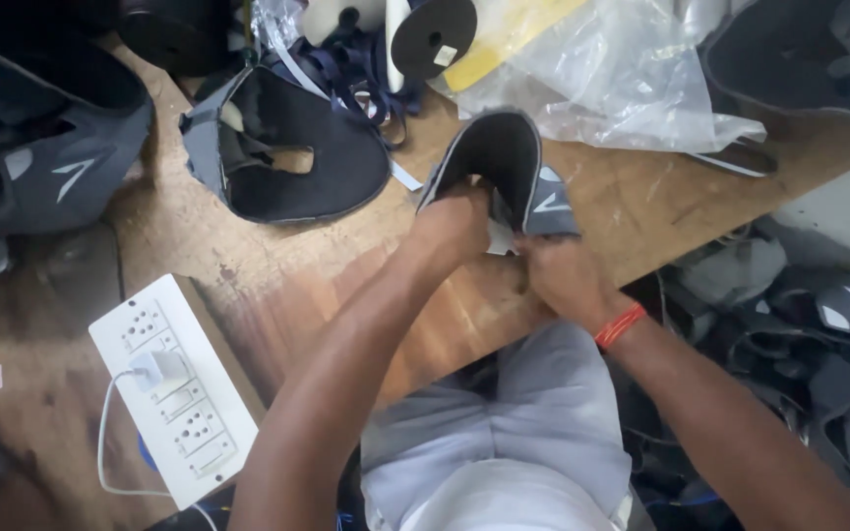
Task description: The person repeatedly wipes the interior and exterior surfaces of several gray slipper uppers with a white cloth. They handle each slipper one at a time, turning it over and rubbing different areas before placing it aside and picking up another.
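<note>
A dark grey shoe upper [504,162] with a pale edge trim is held just above the wooden table [277,285], close to its near edge; it is gripped from the left side by the left hand [456,224] and from below right by the right hand [561,277]; the two hands are brought close together, almost touching, and both are closed on the lower part of the piece; a small white patch is seen between them, though what it is cannot be told; a red thread band [620,325] is worn on the right wrist.

A second cut upper [287,147], dark with a grey rim and an opening in its middle, is laid flat on the table to the left of the held piece, apart from it; behind it, dark blue tape [351,74] is heaped beside a black spool [433,34]; crumpled clear plastic [622,84] is spread across the far right of the table, just beyond the held piece.

A white socket board [174,393] is set at the near left, with a white plug [157,371] and its cord seated in it; dark grey pieces are piled at the far left [41,147] and in a heap at the right [799,324], below the table edge; pale trousers [504,433] are seen under the forearms.
</note>
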